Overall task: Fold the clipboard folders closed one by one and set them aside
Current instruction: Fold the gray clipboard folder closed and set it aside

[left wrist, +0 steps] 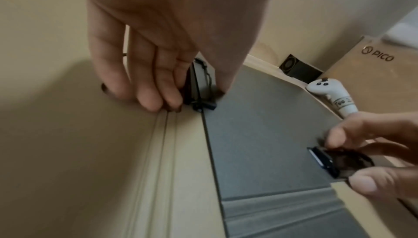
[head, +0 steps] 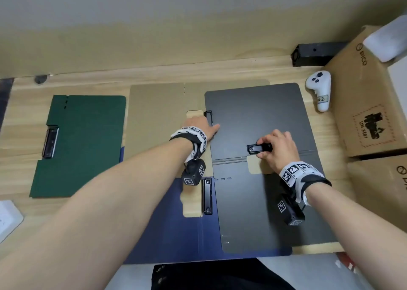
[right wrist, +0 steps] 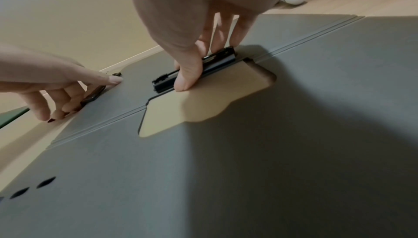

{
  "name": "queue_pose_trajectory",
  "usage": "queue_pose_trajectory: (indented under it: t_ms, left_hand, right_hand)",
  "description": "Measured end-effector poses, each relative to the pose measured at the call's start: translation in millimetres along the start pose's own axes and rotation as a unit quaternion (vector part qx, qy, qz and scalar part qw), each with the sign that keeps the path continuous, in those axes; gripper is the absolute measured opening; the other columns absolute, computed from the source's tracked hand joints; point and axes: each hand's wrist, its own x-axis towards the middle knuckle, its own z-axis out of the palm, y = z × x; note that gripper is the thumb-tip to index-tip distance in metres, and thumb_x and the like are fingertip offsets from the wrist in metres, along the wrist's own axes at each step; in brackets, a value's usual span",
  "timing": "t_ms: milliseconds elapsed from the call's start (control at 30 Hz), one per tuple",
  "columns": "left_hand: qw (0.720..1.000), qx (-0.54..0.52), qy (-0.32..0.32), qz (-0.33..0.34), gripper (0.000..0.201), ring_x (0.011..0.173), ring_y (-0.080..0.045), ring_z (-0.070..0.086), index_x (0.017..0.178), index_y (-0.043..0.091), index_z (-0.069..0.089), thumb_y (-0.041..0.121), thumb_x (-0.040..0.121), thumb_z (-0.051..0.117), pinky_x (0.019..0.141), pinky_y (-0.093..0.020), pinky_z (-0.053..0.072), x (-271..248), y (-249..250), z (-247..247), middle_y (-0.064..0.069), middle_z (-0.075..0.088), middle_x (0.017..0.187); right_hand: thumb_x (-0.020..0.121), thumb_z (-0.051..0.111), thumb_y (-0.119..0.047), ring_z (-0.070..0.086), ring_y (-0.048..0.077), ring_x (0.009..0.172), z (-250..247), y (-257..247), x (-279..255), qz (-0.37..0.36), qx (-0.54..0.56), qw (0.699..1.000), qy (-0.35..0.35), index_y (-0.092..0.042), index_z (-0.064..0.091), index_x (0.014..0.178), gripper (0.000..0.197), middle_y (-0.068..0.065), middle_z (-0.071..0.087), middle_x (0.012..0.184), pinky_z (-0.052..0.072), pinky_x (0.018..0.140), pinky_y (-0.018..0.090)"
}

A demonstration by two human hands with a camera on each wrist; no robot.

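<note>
Nearest lay the navy folder (head: 167, 230), open beneath the black folder (head: 259, 201), which was spread open on the surface (head: 19, 140); the clip (head: 258, 148) at its middle was pinched by the curled fingers (right wrist: 187, 73) of the right hand (head: 278, 148); the left hand (head: 198, 124) was pressed, fingers straight, beside the tan folder (head: 154, 113) clip; farther left a green folder (head: 83, 144) lay closed. The cover would best be steadied at the spine and swung over evenly, judged from its stiffness.
</note>
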Motion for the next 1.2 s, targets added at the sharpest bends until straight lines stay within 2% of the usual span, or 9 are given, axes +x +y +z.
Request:
queue_pose_trajectory:
  t_ms: [33,133,233,333,467,867,933,1067,1200]
  left_hand:
    - [1.000,0.000,0.012,0.004,0.052,0.078,-0.031,0.062,0.071,0.010,0.053,0.056,0.093,0.041,0.069,-0.034,0.049,4,0,1,-0.012,0.066,0.086]
    - [0.997,0.061,0.051,0.019,0.045,0.088,-0.032,0.062,0.081,0.011,0.055,0.045,0.099,0.033,0.071,-0.033,0.042,5,2,2,-0.012,0.065,0.092]
    - [0.990,0.128,0.053,0.029,0.049,0.098,-0.034,0.064,0.094,0.007,0.066,0.039,0.101,0.030,0.072,-0.033,0.039,4,6,-1,-0.015,0.068,0.101]
    - [0.989,0.139,0.056,0.019,0.051,0.100,-0.033,0.065,0.100,0.006,0.068,0.037,0.102,0.028,0.072,-0.033,0.039,4,6,1,-0.014,0.069,0.105]
    - [0.988,0.140,0.065,0.028,0.051,0.098,-0.033,0.064,0.098,0.007,0.068,0.039,0.101,0.028,0.071,-0.032,0.039,5,2,3,-0.014,0.069,0.102]
    - [0.992,0.109,0.043,0.040,0.051,0.097,-0.033,0.063,0.103,0.009,0.061,0.047,0.102,0.027,0.069,-0.034,0.039,-7,-8,4,-0.012,0.065,0.102]
    - [0.994,0.082,0.054,0.048,0.042,0.097,-0.034,0.062,0.103,0.009,0.059,0.042,0.101,0.033,0.070,-0.035,0.042,-19,-14,8,-0.012,0.065,0.103]
    - [0.992,-0.005,0.094,0.085,0.018,0.093,-0.029,0.054,0.087,0.012,0.055,0.021,0.091,0.040,0.071,-0.038,0.045,-69,-27,22,-0.008,0.060,0.095]
    - [0.995,-0.077,-0.020,0.059,0.011,0.086,-0.029,0.060,0.079,0.018,0.054,0.019,0.085,0.045,0.072,-0.034,0.048,-126,-39,48,-0.006,0.064,0.090]
  right_hand:
    - [0.068,0.082,-0.025,0.044,0.026,0.100,0,0,1,0.001,0.014,1.000,-0.004,-0.031,0.070,0.096,0.030,-0.004,0.057,0.098,0.041,0.085,0.036]
    - [0.067,0.083,-0.024,0.044,0.025,0.100,-4,1,3,0.003,0.034,0.999,-0.011,-0.031,0.070,0.096,0.032,-0.005,0.058,0.098,0.042,0.089,0.038]
    - [0.069,0.082,-0.025,0.045,0.024,0.102,-6,0,5,0.007,0.044,0.999,-0.019,-0.030,0.070,0.096,0.031,-0.005,0.059,0.100,0.041,0.090,0.038]
    - [0.070,0.082,-0.028,0.045,0.023,0.104,-6,0,5,0.016,0.039,0.999,-0.030,-0.032,0.069,0.097,0.031,-0.006,0.058,0.101,0.040,0.091,0.038]
    - [0.071,0.082,-0.030,0.045,0.024,0.105,-6,3,0,0.036,0.041,0.998,-0.030,-0.032,0.067,0.097,0.030,-0.008,0.055,0.101,0.040,0.092,0.041]
    - [0.069,0.084,-0.027,0.044,0.022,0.106,-3,10,1,0.038,0.063,0.996,-0.045,-0.029,0.067,0.096,0.032,-0.009,0.050,0.095,0.036,0.092,0.037]
    - [0.068,0.084,-0.027,0.044,0.022,0.106,-3,11,0,0.037,0.066,0.996,-0.051,-0.030,0.067,0.095,0.032,-0.009,0.050,0.094,0.037,0.093,0.038]
    - [0.067,0.085,-0.030,0.045,0.024,0.106,-5,9,-2,0.036,0.063,0.996,-0.055,-0.033,0.066,0.093,0.032,-0.006,0.052,0.097,0.037,0.094,0.039]
    - [0.069,0.084,-0.030,0.045,0.027,0.109,-11,2,-3,0.038,0.048,0.996,-0.071,-0.030,0.067,0.096,0.032,-0.002,0.054,0.100,0.037,0.094,0.040]
